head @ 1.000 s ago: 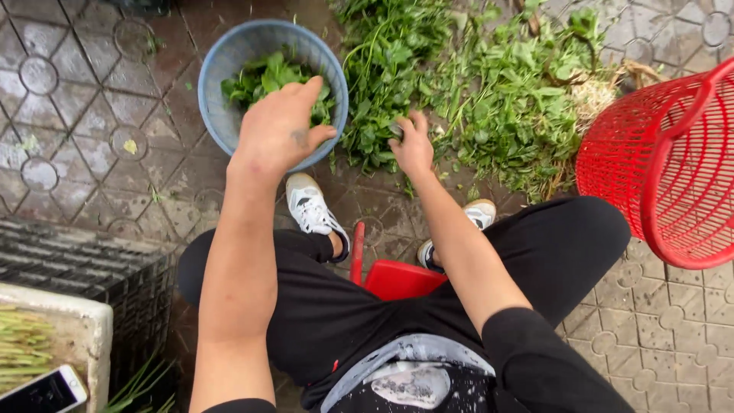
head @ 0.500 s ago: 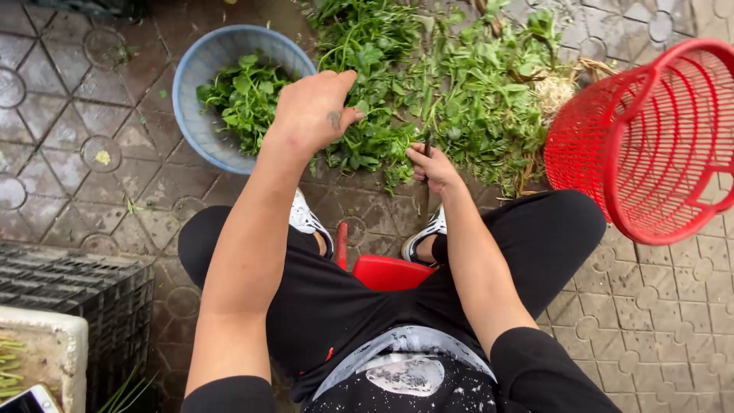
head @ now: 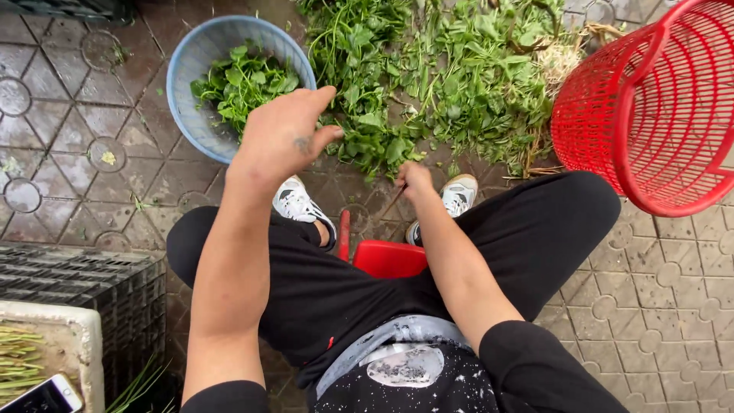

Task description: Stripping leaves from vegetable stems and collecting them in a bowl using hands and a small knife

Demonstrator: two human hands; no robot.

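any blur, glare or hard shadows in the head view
Head view: soft, even daylight, no hard shadows; wet paving shows only a faint sheen; greens, blue bowl and red basket are sharp; left hand looks oversized from the wide lens.

Red basket [head: 650, 115] cut off by the right and top edges of the frame. Heap of greens [head: 451, 76] running out past the top edge. Blue bowl [head: 191, 84] partly covered at lower right by the left hand [head: 283, 138], palm side hidden. Right hand [head: 415, 178] closed on a thin dark stem, too small to make out. Red stool [head: 388, 258] mostly hidden under the legs. Phone [head: 42, 398] and white box [head: 76, 344] clipped at lower left. Black crate [head: 76, 279] cut by the left edge.
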